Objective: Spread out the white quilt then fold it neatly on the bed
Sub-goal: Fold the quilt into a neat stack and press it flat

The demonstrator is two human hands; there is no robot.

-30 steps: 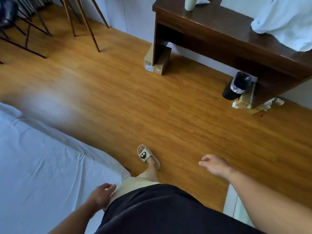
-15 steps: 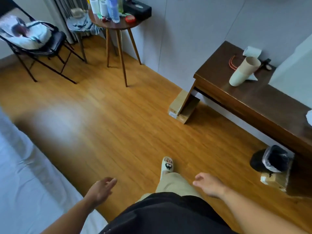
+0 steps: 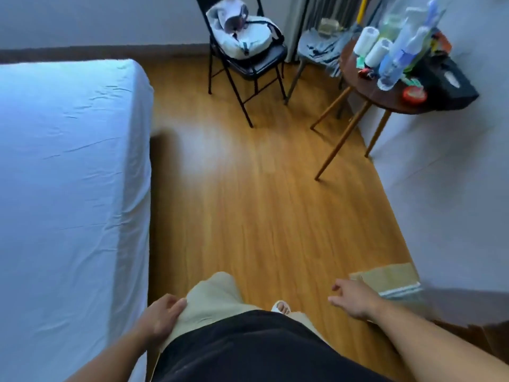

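fingers [image 3: 176, 306] of the left hand [image 3: 161, 318] are lying nearly straight and together, gripping nothing. containers: round wooden table [image 3: 385, 102] at upper right is carrying clear bottles [image 3: 396, 59], two white paper rolls [image 3: 371, 48], a black box [image 3: 446, 81] and a small red round item [image 3: 414, 95]. black folding chair [image 3: 248, 86] by the far wall is holding a white bag [image 3: 242, 37] on its seat. cardboard box [image 3: 385, 277] is sitting on the wooden floor [image 3: 261, 202] by the right wall, contents not visible. left fingers are resting against the beige trouser leg [image 3: 217, 296]. right hand [image 3: 352, 301] is hanging over the floor, fingers [image 3: 336, 300] loosely extended, slightly spread, touching nothing. bed [image 3: 143, 166] is running along the left, white fabric [image 3: 68, 161] lying flat over it with light creases; cannot tell whether this is the quilt.
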